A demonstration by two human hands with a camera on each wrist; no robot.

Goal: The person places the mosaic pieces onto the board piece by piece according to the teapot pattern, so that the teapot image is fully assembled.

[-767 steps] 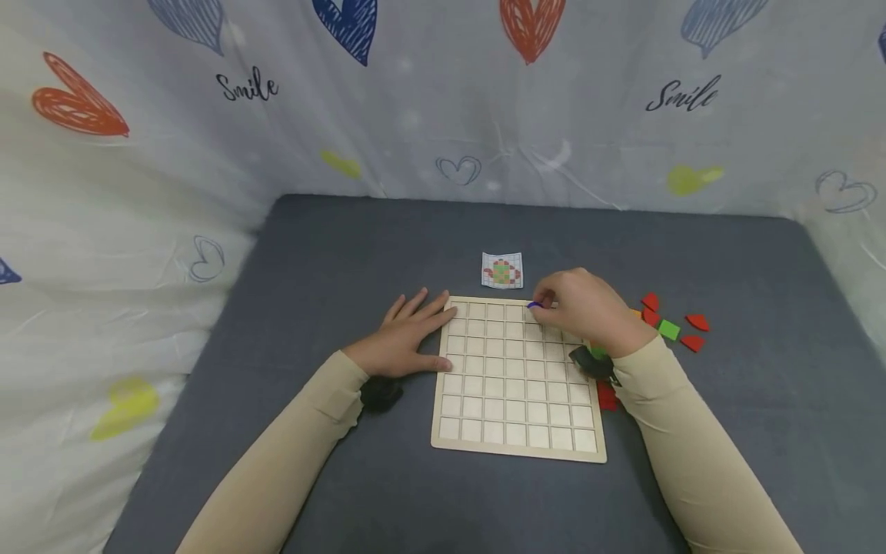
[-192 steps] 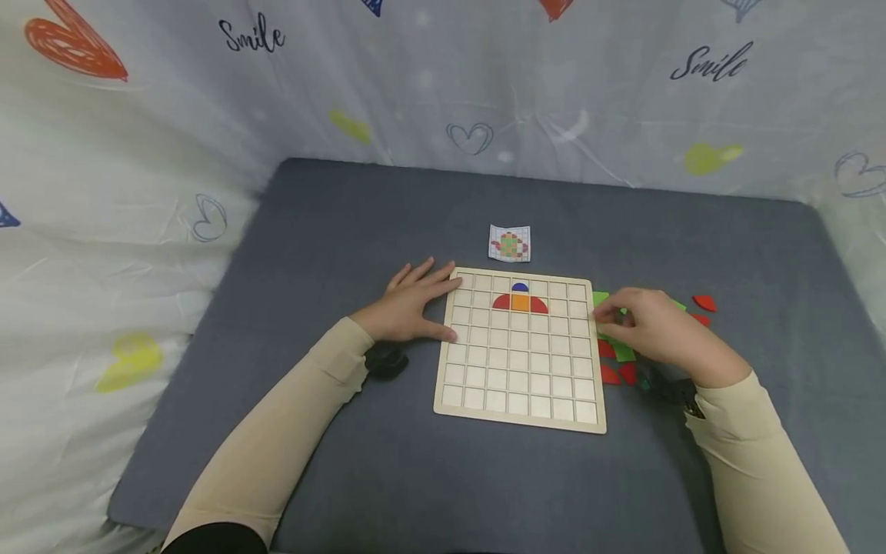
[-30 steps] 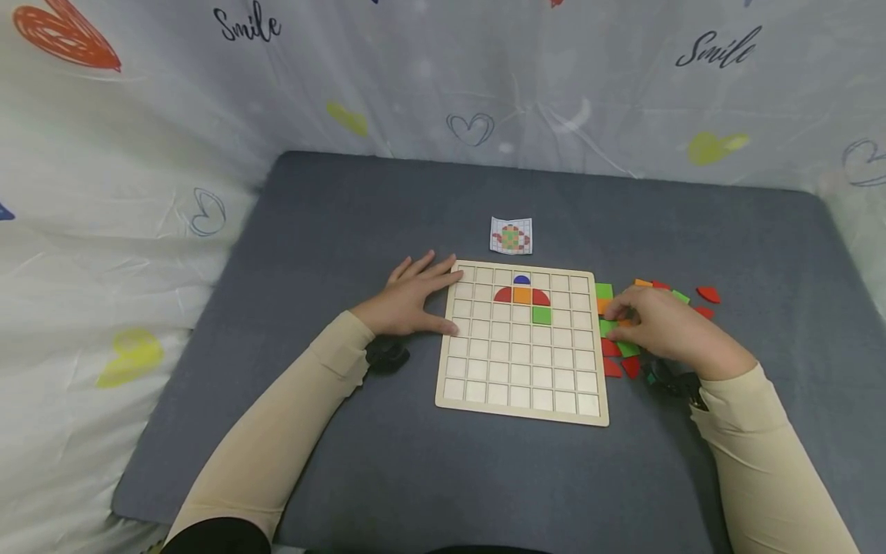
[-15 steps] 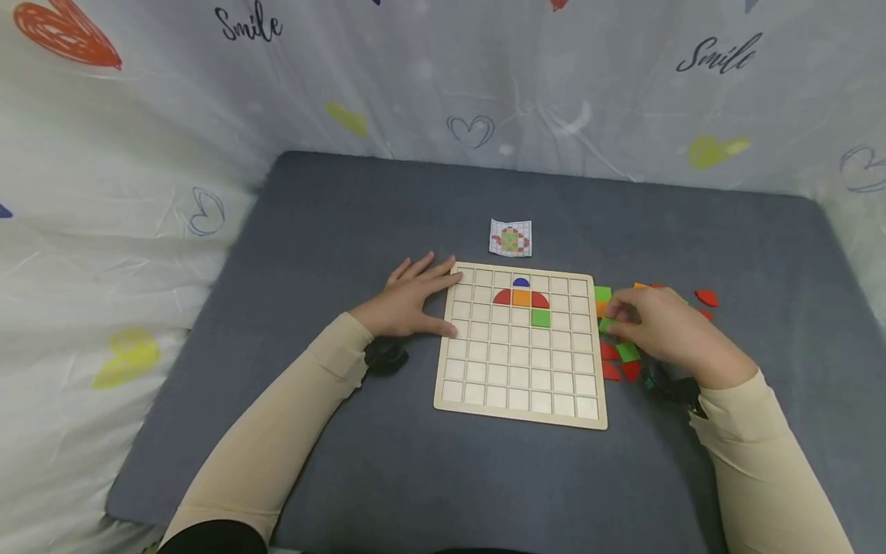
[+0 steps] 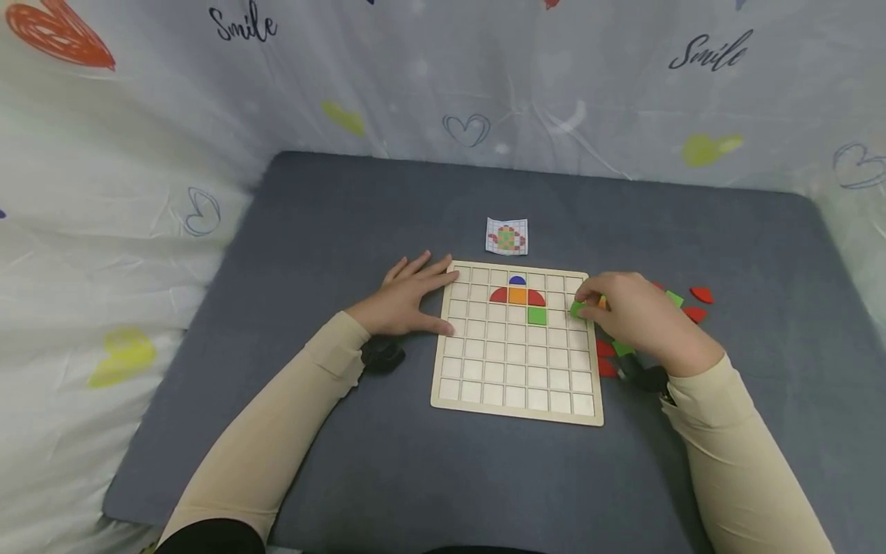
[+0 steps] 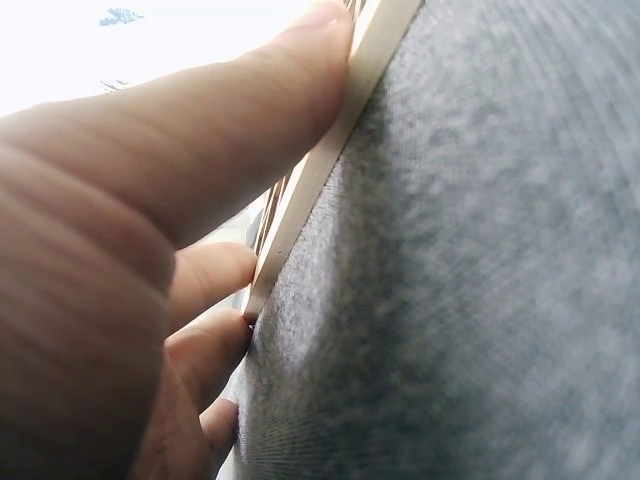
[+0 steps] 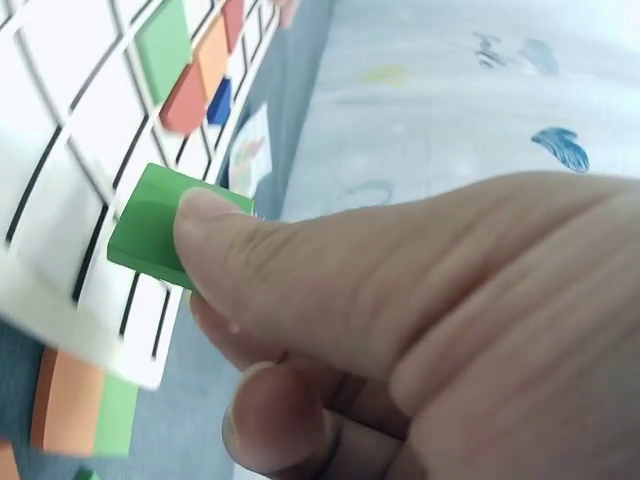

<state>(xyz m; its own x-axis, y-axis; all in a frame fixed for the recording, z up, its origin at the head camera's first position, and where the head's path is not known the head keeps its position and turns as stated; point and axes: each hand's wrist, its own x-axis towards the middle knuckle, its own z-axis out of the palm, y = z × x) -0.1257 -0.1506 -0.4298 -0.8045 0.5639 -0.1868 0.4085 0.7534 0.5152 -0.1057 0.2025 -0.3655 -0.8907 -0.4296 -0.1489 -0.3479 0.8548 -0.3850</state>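
Observation:
A wooden grid board lies on the table in the head view. Set in its upper cells are a blue half-round tile, an orange square tile, two red quarter-round tiles and a green square tile. My left hand rests on the board's left edge, fingers spread and straight. Over the board's right side, my right hand pinches another green square tile between thumb and finger. In the left wrist view the thumb lies on the board's edge.
Loose red tiles and a green tile lie right of the board, partly hidden by the right hand. A small pattern card lies beyond the board. A printed curtain hangs behind the table.
Since about six seconds ago, a green square has been set below the right red tile. In the last half second, my right hand lifted another green square and moved left over the board.

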